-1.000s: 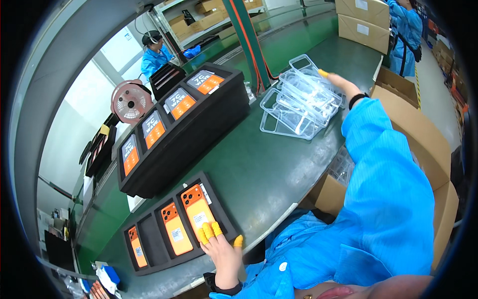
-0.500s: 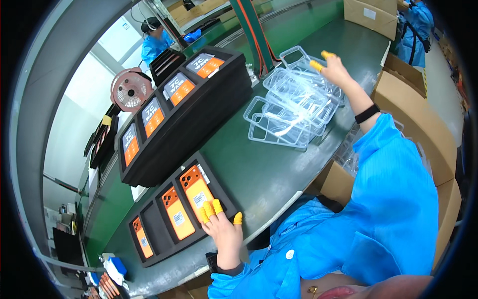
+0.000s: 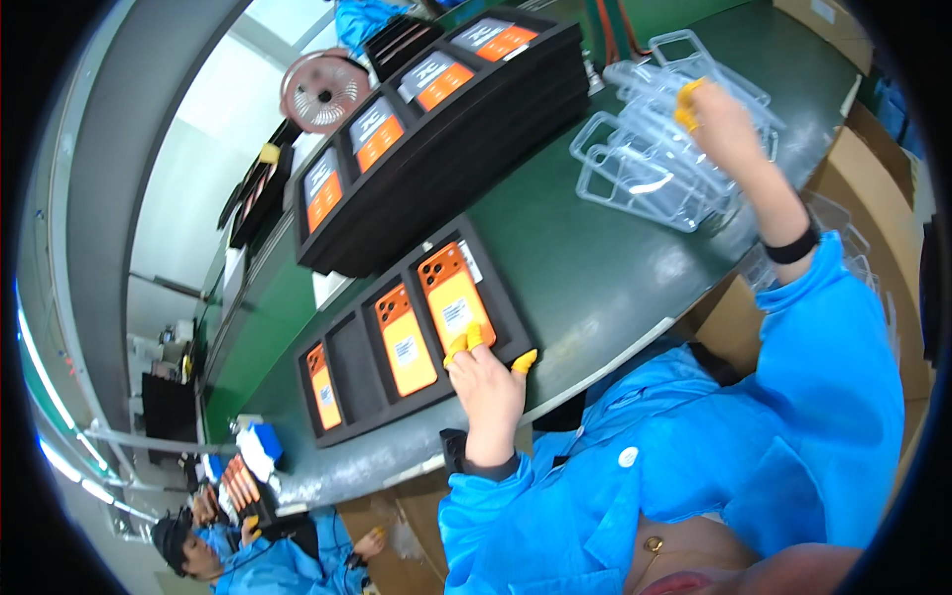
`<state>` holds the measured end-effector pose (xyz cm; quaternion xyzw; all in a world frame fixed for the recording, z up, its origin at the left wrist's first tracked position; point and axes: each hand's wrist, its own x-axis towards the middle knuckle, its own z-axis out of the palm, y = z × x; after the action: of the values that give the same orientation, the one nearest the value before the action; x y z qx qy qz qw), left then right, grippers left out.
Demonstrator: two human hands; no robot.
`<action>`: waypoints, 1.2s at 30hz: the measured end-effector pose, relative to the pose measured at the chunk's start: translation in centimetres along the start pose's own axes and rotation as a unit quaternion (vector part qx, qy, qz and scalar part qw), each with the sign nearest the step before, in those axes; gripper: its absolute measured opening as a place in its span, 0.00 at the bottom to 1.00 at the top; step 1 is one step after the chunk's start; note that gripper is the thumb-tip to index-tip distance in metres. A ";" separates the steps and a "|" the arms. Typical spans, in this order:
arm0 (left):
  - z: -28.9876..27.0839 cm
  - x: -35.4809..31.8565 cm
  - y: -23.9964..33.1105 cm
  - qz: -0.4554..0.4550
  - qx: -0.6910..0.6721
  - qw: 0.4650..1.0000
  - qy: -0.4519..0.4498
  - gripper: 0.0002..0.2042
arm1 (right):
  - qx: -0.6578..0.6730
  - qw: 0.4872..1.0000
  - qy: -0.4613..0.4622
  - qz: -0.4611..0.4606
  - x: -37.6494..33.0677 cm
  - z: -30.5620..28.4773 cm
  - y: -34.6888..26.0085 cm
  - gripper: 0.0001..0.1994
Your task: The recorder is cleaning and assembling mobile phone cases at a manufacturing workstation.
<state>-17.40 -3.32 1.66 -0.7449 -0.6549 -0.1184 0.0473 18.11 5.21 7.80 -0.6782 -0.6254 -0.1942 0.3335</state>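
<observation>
A black foam tray point(image 3: 357, 372) on the green worktable holds three orange phones in separate compartments; one compartment shows bare foam. At the tray's near right end, my left hand point(image 3: 490, 389), with yellow finger covers, rests its fingertips on the lower end of the rightmost phone point(image 3: 451, 288). Its thumb is spread apart, by the tray's edge. To the right lies a loose heap of clear plastic phone cases point(image 3: 635, 177). My right hand point(image 3: 729, 129) reaches over the heap, its covered fingers bent together on a case; the exact grip is partly hidden.
A tall stack of black foam trays point(image 3: 456, 149), with orange-and-grey boxes on top, stands behind. A pink fan point(image 3: 325, 91) is beyond it. Cardboard boxes point(image 3: 883, 198) flank the table's right edge. A co-worker point(image 3: 268, 555) sits at lower left.
The view has shifted, bringing a co-worker into sight at lower left. My right hand's fingers have come together over the clear cases. My left hand stays at the rightmost phone, its fingers more bent.
</observation>
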 end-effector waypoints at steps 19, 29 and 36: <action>-1.1 1.8 -3.4 -0.040 -0.065 0.997 0.009 0.24 | 0.309 0.889 -0.229 -0.251 -11.7 2.5 -8.9 0.15; 0.3 5.1 -5.9 -0.191 -0.411 0.891 0.026 0.15 | 0.391 0.830 -0.253 -0.307 -11.0 2.6 -8.9 0.12; -0.7 4.4 -5.7 -0.262 -0.709 0.654 0.026 0.15 | 0.266 0.807 -0.212 -0.482 -5.9 0.0 -8.2 0.08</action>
<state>-22.57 1.58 2.90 -0.3454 -0.5382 -0.5740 -0.5114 9.23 0.93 5.47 -0.1987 -0.9542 -0.0074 0.2237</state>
